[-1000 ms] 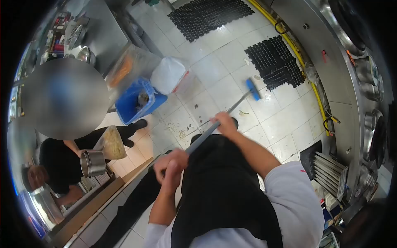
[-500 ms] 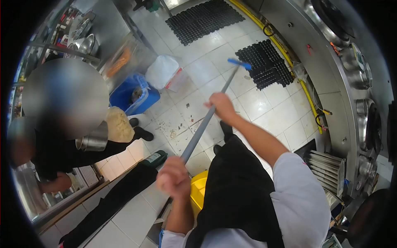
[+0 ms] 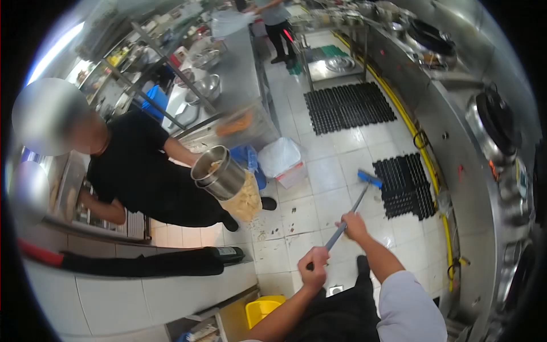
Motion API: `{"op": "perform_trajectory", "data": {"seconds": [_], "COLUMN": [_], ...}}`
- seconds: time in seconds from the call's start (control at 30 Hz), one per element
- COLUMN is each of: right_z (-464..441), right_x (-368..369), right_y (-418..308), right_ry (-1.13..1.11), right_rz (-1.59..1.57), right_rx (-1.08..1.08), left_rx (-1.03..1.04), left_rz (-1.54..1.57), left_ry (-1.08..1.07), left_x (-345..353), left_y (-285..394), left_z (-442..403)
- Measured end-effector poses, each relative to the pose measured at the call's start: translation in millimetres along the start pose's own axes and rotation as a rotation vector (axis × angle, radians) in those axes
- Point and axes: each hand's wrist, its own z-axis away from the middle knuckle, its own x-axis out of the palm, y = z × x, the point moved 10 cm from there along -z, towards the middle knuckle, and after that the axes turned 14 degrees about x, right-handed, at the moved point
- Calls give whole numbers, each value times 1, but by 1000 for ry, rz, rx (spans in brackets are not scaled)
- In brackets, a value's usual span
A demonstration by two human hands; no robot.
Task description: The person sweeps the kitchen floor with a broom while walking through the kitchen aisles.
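A broom point(image 3: 348, 218) with a long grey handle and a narrow blue head point(image 3: 370, 178) slants away from me over the white tiles. My left hand point(image 3: 314, 268) is closed round the upper end of its handle. Farther down the handle, my right hand point(image 3: 355, 226) is also wrapped round it. The blue head is at the left edge of a black rubber mat point(image 3: 403, 185); whether it touches the mat I cannot tell. Small dark and pale scraps point(image 3: 272, 231) lie scattered on the floor left of the handle.
On my left a person in black point(image 3: 139, 165) stands beside metal pots point(image 3: 219, 174) and a bag of pale food point(image 3: 244, 199). Behind these are a blue bin point(image 3: 259, 178) and a white-lined tub point(image 3: 283, 159). A yellow hose point(image 3: 449, 242) runs along the right-hand counter. Another person point(image 3: 277, 28) stands far back.
My view has tilted up, showing more of the kitchen. Both hands stay on the broom, its head now close against the mat's left edge. The pots and bag now hide most of the blue bin.
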Motion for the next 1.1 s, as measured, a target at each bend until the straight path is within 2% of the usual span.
{"op": "perform_trajectory", "data": {"seconds": [0.03, 0.1, 0.23, 0.3, 0.33, 0.4, 0.43, 0.47, 0.5, 0.57, 0.63, 0.7, 0.77, 0.83, 0.9, 0.97, 1.0, 1.07, 1.1], "right_z": [13, 37, 80, 100, 108, 116, 124, 122, 124, 134, 137, 132, 111, 80, 89, 94, 105, 127, 131], "right_x": [-5, -17, -35, -31, -43, -19, -37, -19, -21, -30, -93, -105, -112, -91, -77, -69, -58, -48, -39], "right_y": [-3, -8, 4, 7, -6, -27, -51, -61, -77, -94, -107, -91, -54, 3, 31, 39, 32, 12, 1], "right_ry": [-59, -86, -99, -172, -147, -290, -275, -338, -316, -283, -236, -141, -84, -77, -137, -231, -220, -332, -371], "right_rz": [-18, -51, -111, -226, -348, -375, -460, -362, -337, -302, -446, -510, -437, -344, -288, -219, -188, -395, -389], "right_rx": [1, -76, -145, -191, -241, -319, -421, -378, -442, -410, -428, -419, -356, -351, -356, -307, -367, -455, -468], "left_rx": [73, 7, 0, 83, -8, 65, 87, 155, 239, 308, 351, 392, 344, 277, 274, 241, 213, 223, 236], "left_rz": [47, -20, -25, -4, -54, -110, -102, -125, -71, 10, 35, 33, 0, -120, -74, -83, -59, -25, 13], "left_ry": [10, -24, -63, -128, -87, -130, -129, -111, -128, -145, -203, -200, -49, -42, -183, -163, -157, -157, -168], "left_x": [1, 10, 32, 40, 37, 35, 30, 21, 20, 21, 49, 51, 55, 89, 113, 111, 117, 119, 122], "left_y": [16, 47, 86, 105, 116, 149, 164, 179, 196, 224, 257, 254, 217, 178, 133, 146, 153, 183, 199], "left_z": [0, 3, 24, 39, 43, 37, 35, 33, 29, 32, 27, 37, 42, 48, 67, 73, 72, 59, 47]}}
